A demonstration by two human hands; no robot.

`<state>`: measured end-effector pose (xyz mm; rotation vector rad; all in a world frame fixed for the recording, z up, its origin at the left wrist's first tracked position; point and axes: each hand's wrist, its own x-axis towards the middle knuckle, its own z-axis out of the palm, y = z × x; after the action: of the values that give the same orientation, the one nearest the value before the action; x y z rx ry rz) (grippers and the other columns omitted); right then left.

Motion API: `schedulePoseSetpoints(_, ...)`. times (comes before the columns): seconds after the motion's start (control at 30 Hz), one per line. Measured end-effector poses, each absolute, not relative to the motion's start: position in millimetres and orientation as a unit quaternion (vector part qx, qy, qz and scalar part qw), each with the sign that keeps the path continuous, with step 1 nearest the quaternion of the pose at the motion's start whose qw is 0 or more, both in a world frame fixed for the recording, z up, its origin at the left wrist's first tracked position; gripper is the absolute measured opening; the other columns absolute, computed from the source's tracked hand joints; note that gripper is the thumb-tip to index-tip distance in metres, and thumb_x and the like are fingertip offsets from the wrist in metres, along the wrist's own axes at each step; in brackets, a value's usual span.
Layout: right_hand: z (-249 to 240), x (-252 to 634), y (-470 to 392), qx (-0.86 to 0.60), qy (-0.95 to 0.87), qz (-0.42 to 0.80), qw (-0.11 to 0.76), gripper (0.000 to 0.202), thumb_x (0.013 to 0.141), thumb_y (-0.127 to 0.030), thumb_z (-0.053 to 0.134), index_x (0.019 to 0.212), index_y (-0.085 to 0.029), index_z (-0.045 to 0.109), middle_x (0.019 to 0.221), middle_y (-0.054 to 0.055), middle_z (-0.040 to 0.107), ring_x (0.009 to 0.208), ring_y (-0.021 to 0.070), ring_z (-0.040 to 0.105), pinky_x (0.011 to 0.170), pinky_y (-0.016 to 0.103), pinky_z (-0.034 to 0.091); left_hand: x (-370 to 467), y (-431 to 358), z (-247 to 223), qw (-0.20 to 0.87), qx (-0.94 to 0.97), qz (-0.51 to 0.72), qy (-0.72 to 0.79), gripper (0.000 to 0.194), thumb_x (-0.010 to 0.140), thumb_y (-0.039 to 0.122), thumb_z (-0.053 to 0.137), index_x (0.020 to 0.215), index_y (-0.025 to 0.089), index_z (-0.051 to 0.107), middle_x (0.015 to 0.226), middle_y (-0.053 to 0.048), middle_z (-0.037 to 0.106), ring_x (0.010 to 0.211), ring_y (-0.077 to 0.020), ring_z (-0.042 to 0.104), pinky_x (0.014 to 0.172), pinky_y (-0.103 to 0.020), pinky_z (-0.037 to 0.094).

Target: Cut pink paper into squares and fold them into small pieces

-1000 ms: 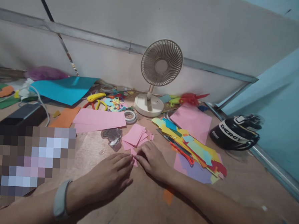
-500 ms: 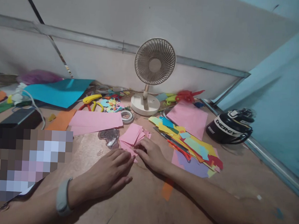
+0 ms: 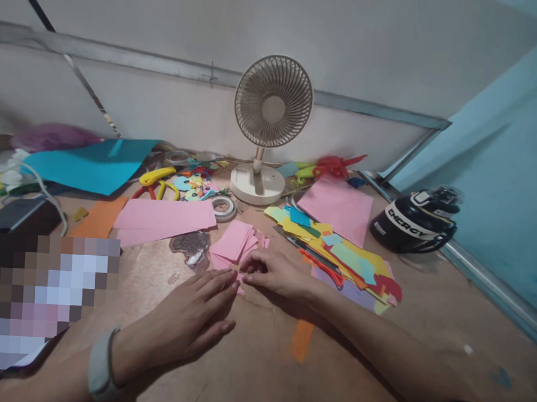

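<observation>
Pink paper slip (image 3: pixel 240 291) is located between both hands' fingertips, mostly covered; its long axis cannot be read. Left hand (image 3: pixel 191 302) is laid flat, fingers extended, at its left. Right hand (image 3: pixel 276 274) is curled at its right, thumb and forefinger nearly together; grip cannot be confirmed. Neither is clearly nearer. Fanned pink stack (image 3: pixel 233 241) is placed just beyond; orange-and-black cutter (image 3: pixel 321 266) is set farther right.

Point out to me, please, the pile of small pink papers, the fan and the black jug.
Pile of small pink papers (image 3: pixel 234 240): head view, on its top sheet.
Fan (image 3: pixel 273 109): head view, on the hub of its grille.
Black jug (image 3: pixel 408 223): head view, on the lettered band of its body.
</observation>
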<state>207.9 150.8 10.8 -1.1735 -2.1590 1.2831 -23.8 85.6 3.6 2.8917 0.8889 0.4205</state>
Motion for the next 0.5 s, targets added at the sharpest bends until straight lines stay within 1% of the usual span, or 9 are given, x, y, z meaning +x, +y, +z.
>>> schedulePoseSetpoints(0.13, 11.7, 208.6, 152.7, -0.419, -0.770, 0.445, 0.182, 0.015, 0.081, -0.005, 0.064, 0.089, -0.017, 0.068, 0.085, 0.000, 0.065, 0.077, 0.0136, 0.056, 0.065, 0.024, 0.042, -23.5, 85.5, 6.0, 0.050, 0.944, 0.131, 0.297, 0.047, 0.099, 0.037, 0.050, 0.140, 0.013, 0.048, 0.137, -0.018, 0.055, 0.124, -0.0350, 0.053, 0.100, -0.050, 0.046)
schedulePoseSetpoints(0.3, 13.7, 206.1, 143.0, -0.454, -0.758, 0.409, 0.228, 0.021, 0.081, -0.002, 0.061, 0.095, -0.016, 0.068, 0.088, 0.001, 0.065, 0.077, 0.0133, 0.055, 0.066, 0.024, 0.041, -19.3, 83.1, 14.3, 0.062, 0.939, 0.140, 0.307, 0.043, 0.097, 0.035, 0.050, 0.134, 0.013, 0.051, 0.122, -0.016, 0.059, 0.109, -0.0331, 0.056, 0.090, -0.047, 0.047)
schedulePoseSetpoints(0.37, 13.7, 205.6, 137.2, -0.456, -0.767, 0.388, 0.232, 0.016, 0.081, -0.007, 0.066, 0.094, -0.016, 0.068, 0.088, 0.001, 0.064, 0.078, 0.0140, 0.056, 0.068, 0.025, 0.041, -18.5, 82.3, 14.9, 0.069, 0.937, 0.135, 0.313, 0.040, 0.097, 0.036, 0.049, 0.131, 0.012, 0.052, 0.116, -0.015, 0.059, 0.103, -0.0321, 0.056, 0.086, -0.046, 0.047)
schedulePoseSetpoints(0.43, 12.8, 206.5, 133.1, -0.431, -0.800, 0.360, 0.213, 0.014, 0.079, -0.016, 0.075, 0.092, -0.018, 0.068, 0.089, 0.001, 0.063, 0.082, 0.0163, 0.057, 0.071, 0.027, 0.042, -18.9, 81.8, 13.5, 0.076, 0.935, 0.136, 0.318, 0.036, 0.098, 0.036, 0.050, 0.125, 0.014, 0.055, 0.109, -0.012, 0.059, 0.098, -0.0304, 0.056, 0.084, -0.045, 0.047)
schedulePoseSetpoints(0.5, 11.4, 208.5, 132.3, -0.404, -0.831, 0.329, 0.196, 0.016, 0.080, -0.023, 0.078, 0.092, -0.018, 0.068, 0.091, 0.002, 0.063, 0.087, 0.0181, 0.057, 0.076, 0.029, 0.042, -20.2, 81.6, 11.3, 0.070, 0.933, 0.154, 0.319, 0.037, 0.097, 0.039, 0.051, 0.125, 0.015, 0.054, 0.112, -0.013, 0.058, 0.100, -0.0308, 0.055, 0.086, -0.046, 0.046)
